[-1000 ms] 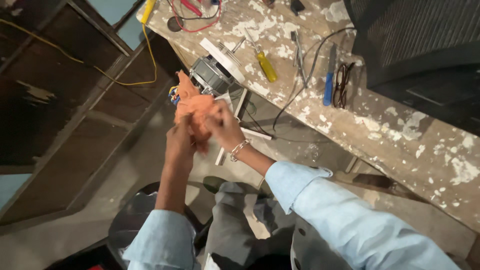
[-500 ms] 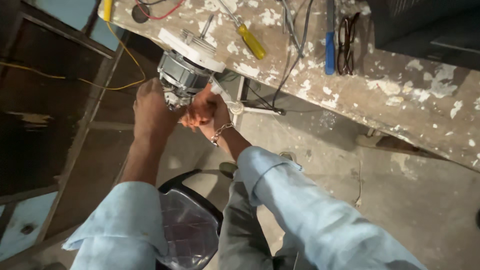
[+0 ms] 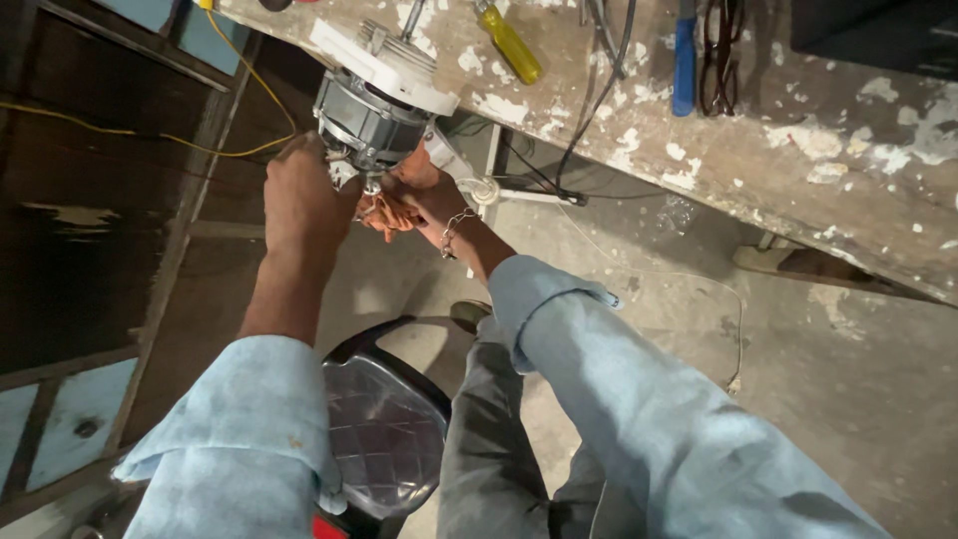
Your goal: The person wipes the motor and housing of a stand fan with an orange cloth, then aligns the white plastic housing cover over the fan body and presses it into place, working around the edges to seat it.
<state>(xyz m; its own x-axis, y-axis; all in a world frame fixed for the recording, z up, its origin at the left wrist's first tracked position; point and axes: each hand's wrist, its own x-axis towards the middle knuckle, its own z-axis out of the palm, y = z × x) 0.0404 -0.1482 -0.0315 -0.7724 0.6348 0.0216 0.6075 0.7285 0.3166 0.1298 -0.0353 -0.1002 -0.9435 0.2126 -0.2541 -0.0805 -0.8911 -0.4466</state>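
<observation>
- Left hand [image 3: 299,190] clenched on the motor [image 3: 371,112] at the desk [image 3: 798,160] edge; a slip could drop it.
- Right hand [image 3: 424,192] pinches orange wires [image 3: 384,212] (thin), which hard tugging could snap.

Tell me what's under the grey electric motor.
Under the grey ribbed electric motor, both hands meet: left hand, right hand gripping an orange cloth. The motor's underside is covered.

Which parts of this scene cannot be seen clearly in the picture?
- Head view: the grey metal electric motor underside is hidden by the left hand and right hand.
- The yellow-handled screwdriver is cut by the top edge.
- The orange cloth is mostly covered by fingers.
</observation>
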